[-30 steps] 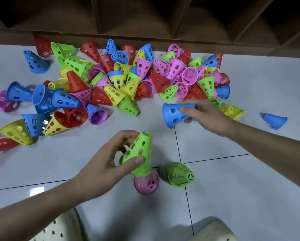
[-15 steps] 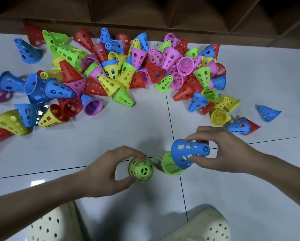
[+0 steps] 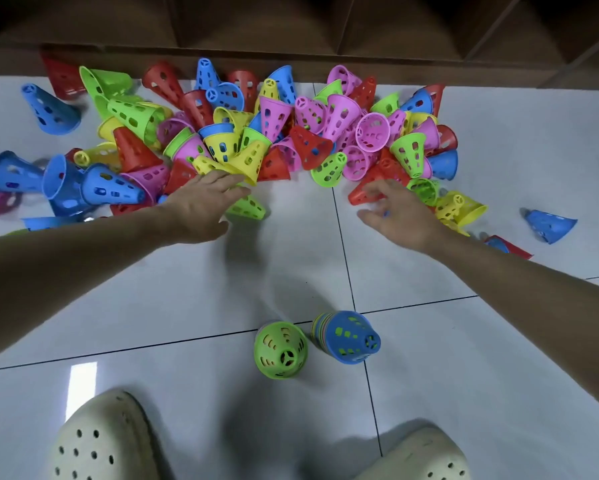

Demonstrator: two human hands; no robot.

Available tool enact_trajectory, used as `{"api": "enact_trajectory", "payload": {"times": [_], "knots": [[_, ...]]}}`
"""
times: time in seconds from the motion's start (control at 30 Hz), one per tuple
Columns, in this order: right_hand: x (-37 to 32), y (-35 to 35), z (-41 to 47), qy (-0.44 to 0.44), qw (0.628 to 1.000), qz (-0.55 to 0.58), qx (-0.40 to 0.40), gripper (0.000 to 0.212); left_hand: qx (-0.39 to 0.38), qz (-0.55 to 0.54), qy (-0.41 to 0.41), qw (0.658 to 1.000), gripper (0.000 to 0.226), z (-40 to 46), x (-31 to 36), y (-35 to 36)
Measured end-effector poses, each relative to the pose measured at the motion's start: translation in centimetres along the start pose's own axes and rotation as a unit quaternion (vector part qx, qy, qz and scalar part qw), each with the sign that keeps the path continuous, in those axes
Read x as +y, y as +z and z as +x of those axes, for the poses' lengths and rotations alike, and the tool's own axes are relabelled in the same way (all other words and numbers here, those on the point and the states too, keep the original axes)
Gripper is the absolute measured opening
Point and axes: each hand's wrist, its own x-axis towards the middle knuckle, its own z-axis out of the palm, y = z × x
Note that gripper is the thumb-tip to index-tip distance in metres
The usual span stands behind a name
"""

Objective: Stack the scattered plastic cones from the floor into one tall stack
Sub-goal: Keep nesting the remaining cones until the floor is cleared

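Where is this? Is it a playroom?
Maybe. It looks like an indoor room, likely a home or playroom: a glossy white tiled floor, wooden cubby shelves along the wall, and a big pile of colourful plastic cones. The person wears cream clogs.

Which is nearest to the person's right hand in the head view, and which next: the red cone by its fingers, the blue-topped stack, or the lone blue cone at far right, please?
1. Red plastic cone, at the right hand's fingers.
2. Blue-topped stack of cones, below, toward the person.
3. Lone blue plastic cone, far right.
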Motion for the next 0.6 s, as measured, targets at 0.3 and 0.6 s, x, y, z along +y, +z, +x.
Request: {"api": "enact_trajectory", "payload": {"times": [0.3, 0.6], "knots": [[-0.6, 3.5, 10.2, 0.03, 0.999, -0.006, 0.017, 0.061, 0.024, 0.298, 0.026, 0.954, 0.069, 0.2, -0.4, 0.6], [1.0, 6.0, 10.5, 0.065, 0.995, 0.071, 0.037, 0.034, 0.091, 0.149, 0.079, 0.981, 0.084, -1.9, -0.4, 1.9]]}}
